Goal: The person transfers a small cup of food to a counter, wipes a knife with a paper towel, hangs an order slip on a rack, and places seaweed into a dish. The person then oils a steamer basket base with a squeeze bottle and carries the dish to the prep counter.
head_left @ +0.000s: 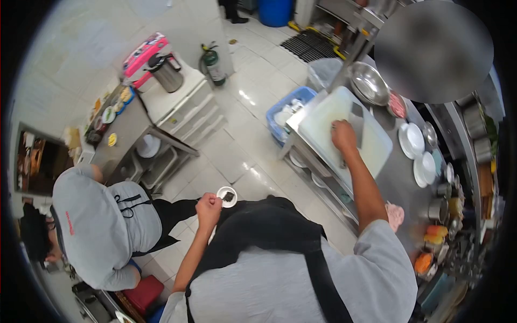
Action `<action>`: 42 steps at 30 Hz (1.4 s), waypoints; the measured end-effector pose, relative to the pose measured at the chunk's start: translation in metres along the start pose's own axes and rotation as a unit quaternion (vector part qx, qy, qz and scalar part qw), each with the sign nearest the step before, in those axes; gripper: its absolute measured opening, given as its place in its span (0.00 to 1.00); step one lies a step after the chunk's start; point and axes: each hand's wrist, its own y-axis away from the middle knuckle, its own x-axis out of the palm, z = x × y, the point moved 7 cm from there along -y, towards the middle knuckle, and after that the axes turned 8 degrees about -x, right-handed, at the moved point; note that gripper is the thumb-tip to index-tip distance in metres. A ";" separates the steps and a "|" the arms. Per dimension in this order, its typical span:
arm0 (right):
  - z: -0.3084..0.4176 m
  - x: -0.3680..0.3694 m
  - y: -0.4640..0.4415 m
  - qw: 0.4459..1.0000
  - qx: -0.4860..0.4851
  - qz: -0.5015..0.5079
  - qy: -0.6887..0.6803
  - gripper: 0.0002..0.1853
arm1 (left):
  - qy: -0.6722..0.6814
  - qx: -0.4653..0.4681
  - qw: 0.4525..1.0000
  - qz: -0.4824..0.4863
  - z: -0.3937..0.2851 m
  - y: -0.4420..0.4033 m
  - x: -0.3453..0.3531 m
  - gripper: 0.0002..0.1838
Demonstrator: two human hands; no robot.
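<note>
My left hand (209, 210) is closed on the rim of a small white cup (220, 192), held in front of my apron. Inside the cup lies a dark food portion (229, 197). Over the white cutting board (319, 116), my right hand (343, 134) has its fingers curled downward. Whatever is in those fingers, if anything, is hidden. A wide-bladed knife (356, 121) is on the board right beside this hand, and my forearm crosses over part of it.
A metal bowl (369, 81), raw meat (397, 104) and white plates (411, 141) sit on the steel counter. Below its left end stands a blue bin (276, 114). At left, another person (102, 226) bends by a side counter. A fire extinguisher (214, 65) stands near the wall.
</note>
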 end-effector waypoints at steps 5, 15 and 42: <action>-0.021 0.023 0.000 0.999 0.012 -0.036 0.003 0.06 | -0.049 0.071 0.994 -0.068 0.015 0.001 -0.013 0.09; 0.060 0.018 0.024 0.975 -0.091 -0.009 -0.204 0.05 | -0.057 0.051 0.995 -0.060 -0.040 0.000 -0.020 0.10; 0.157 0.170 0.145 0.906 0.079 0.395 -0.129 0.22 | 0.103 -0.023 0.975 -0.193 0.034 -0.273 -0.228 0.10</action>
